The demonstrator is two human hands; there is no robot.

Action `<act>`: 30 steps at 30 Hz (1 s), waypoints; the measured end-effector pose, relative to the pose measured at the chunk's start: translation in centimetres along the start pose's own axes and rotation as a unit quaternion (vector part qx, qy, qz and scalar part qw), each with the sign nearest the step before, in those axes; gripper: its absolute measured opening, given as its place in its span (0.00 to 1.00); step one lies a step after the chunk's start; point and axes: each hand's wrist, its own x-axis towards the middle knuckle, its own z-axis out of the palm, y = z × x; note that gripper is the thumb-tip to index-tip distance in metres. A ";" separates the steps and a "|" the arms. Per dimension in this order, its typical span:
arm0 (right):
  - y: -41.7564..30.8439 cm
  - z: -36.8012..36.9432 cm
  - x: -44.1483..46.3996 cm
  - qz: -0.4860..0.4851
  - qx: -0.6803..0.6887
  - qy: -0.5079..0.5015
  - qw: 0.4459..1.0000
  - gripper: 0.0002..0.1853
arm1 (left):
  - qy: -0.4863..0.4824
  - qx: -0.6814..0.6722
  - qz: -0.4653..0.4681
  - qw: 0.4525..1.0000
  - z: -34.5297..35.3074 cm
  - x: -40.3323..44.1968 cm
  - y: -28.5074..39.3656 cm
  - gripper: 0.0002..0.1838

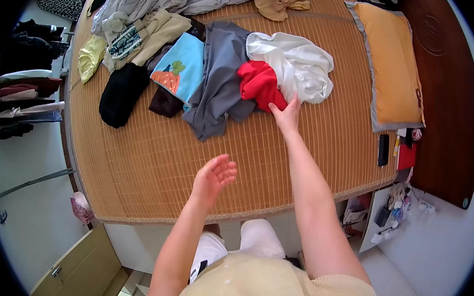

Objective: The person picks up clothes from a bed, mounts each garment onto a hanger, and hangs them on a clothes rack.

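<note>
On the mat-covered bed lie heaped clothes. My right hand (287,114) reaches to the lower edge of a white cloth (300,62), with its thumb by a red cloth (260,85); the fingertips are at the fabric, and the thumb is apart from the fingers. My left hand (216,177) hovers above the bare mat, fingers slightly curled and apart, holding nothing. Left of the red cloth is a grey garment (220,75), then a light blue cloth with an orange print (182,70) and a rolled black garment (123,95).
An orange pillow (395,68) with grey edging lies at the right, and a black phone (383,150) below it. Beige clothes (160,32) and a yellow cloth (91,58) lie at the upper left. Hanging clothes (29,92) are at the far left.
</note>
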 end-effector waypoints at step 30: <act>-20.2 -3.6 -32.4 -0.242 0.146 -0.358 0.890 0.27 | -0.008 -0.057 0.114 0.992 -6.2 -11.8 -1.4 0.23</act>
